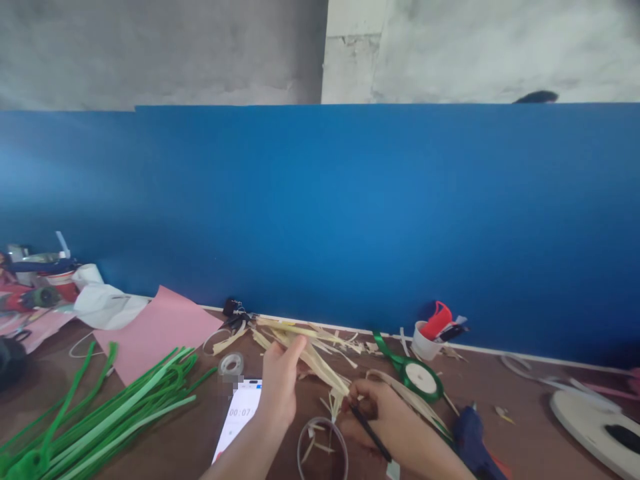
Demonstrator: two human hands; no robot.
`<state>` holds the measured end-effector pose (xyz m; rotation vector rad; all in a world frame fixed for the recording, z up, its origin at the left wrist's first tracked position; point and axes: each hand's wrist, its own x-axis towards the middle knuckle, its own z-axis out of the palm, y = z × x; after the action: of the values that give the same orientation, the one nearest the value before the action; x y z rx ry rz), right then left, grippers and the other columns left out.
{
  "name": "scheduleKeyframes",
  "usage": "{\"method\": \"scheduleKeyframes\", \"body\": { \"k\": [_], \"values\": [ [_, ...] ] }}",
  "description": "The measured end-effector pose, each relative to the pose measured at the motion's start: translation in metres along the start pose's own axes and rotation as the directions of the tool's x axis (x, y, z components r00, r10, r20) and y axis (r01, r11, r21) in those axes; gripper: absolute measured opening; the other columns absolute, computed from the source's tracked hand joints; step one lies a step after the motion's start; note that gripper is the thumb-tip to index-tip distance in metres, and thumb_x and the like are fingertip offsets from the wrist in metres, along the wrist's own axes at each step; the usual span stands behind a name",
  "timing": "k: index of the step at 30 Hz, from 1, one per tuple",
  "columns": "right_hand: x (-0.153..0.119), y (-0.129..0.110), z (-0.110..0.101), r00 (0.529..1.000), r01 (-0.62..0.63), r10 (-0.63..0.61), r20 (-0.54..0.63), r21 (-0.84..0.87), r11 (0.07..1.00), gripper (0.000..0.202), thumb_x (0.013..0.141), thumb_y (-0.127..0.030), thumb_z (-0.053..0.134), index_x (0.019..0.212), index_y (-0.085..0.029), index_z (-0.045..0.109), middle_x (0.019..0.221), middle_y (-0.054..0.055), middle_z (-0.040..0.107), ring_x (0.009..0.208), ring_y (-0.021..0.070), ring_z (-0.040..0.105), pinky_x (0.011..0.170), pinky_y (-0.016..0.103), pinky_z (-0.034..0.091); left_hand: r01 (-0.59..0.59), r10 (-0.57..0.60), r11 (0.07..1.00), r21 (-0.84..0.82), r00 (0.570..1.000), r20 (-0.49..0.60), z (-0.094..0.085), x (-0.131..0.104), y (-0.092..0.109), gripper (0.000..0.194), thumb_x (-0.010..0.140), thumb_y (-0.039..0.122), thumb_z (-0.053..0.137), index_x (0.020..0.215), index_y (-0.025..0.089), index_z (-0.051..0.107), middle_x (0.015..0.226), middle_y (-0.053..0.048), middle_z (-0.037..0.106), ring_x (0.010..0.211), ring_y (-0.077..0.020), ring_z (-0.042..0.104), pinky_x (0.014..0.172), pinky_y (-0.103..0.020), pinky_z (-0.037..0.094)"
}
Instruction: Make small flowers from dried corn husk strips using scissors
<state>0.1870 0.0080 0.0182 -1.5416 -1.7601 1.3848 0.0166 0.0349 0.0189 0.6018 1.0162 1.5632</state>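
My left hand (281, 380) is closed around a bundle of pale yellow, straw-like strips (320, 368), with the thumb on top. The strips slant down to the right, towards my right hand (377, 417). That hand is curled around a slim black stick-like tool (367, 430), whose exact kind I cannot make out. Its fingertips are at the lower end of the strips; whether they pinch them is unclear. Below, between the hands, stands a clear round container (299, 448) with small pale scraps in it. A phone (239, 417) showing a timer lies beside my left wrist.
Green pipe cleaners (135, 407) and pink paper (165, 327) lie at left, near a tape roll (231, 364). At right are a green ribbon spool (433, 383), a white cup (425, 343) of tools and a blue glue gun (473, 440). A blue partition (320, 213) stands behind.
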Motion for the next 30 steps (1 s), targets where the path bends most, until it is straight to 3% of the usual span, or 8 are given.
{"method": "scheduleKeyframes", "body": {
  "k": [7, 13, 30],
  "values": [
    [-0.017, -0.007, -0.024, 0.999, -0.002, 0.007, 0.050, -0.085, 0.996, 0.011, 0.067, -0.015, 0.060, 0.078, -0.019, 0.059, 0.041, -0.008, 0.053, 0.032, 0.0049, 0.040, 0.034, 0.014, 0.024, -0.070, 0.072, 0.982, 0.173, 0.997, -0.005, -0.009, 0.017, 0.014, 0.015, 0.060, 0.023, 0.074, 0.070, 0.014, 0.066, 0.058, 0.001, 0.063, 0.058, -0.0166, 0.057, 0.058, -0.025, 0.041],
    [-0.011, -0.008, -0.017, 0.996, -0.039, 0.041, 0.077, -0.024, 0.999, 0.011, 0.066, -0.017, 0.061, 0.077, -0.017, 0.059, 0.041, -0.009, 0.054, 0.031, 0.0041, 0.039, 0.032, 0.013, 0.022, -0.049, 0.044, 0.969, 0.243, 0.999, 0.030, -0.004, 0.012, 0.016, 0.012, 0.058, 0.021, 0.072, 0.068, 0.014, 0.069, 0.060, -0.001, 0.065, 0.058, -0.0178, 0.058, 0.060, -0.026, 0.040],
    [-0.008, -0.009, -0.016, 0.994, -0.077, 0.073, 0.086, 0.038, 0.996, 0.010, 0.067, -0.016, 0.061, 0.076, -0.017, 0.058, 0.039, -0.009, 0.052, 0.029, 0.0033, 0.039, 0.030, 0.012, 0.024, -0.006, -0.016, 0.978, 0.210, 0.995, 0.102, -0.001, 0.006, 0.017, 0.012, 0.059, 0.023, 0.070, 0.068, 0.014, 0.070, 0.060, -0.001, 0.064, 0.058, -0.0168, 0.057, 0.058, -0.026, 0.042]
  ]
}}
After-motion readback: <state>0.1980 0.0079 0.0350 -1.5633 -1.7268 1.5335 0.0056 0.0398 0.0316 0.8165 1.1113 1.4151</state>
